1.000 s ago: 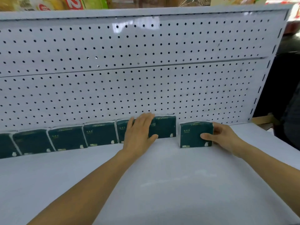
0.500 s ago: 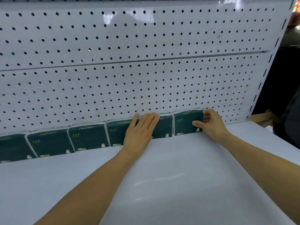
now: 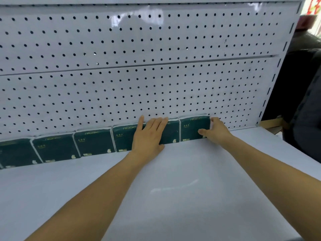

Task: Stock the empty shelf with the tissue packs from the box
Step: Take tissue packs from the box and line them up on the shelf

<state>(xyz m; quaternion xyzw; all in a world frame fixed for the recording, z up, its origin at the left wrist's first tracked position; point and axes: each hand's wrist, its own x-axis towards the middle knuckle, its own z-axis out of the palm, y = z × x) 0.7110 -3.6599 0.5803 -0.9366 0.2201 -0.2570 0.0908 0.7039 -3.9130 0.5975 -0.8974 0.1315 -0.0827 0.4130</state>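
Fingers of your left hand (image 3: 149,136) lie straight and flat against the front of the second-last pack (image 3: 171,131), while your right hand (image 3: 214,130) curls around the end pack (image 3: 193,126), thumb on its front. Dark green tissue packs (image 3: 93,142) stand in a row on the white shelf (image 3: 173,197), backs against the pegboard (image 3: 139,84).

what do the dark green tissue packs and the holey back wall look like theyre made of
Tissue packs: likely soft plastic film, slightly glossy; white crimped side seams and printed lettering show. Back wall: looks like white painted sheet metal, glossy; it has punched round holes in even rows and mirrors the lights.
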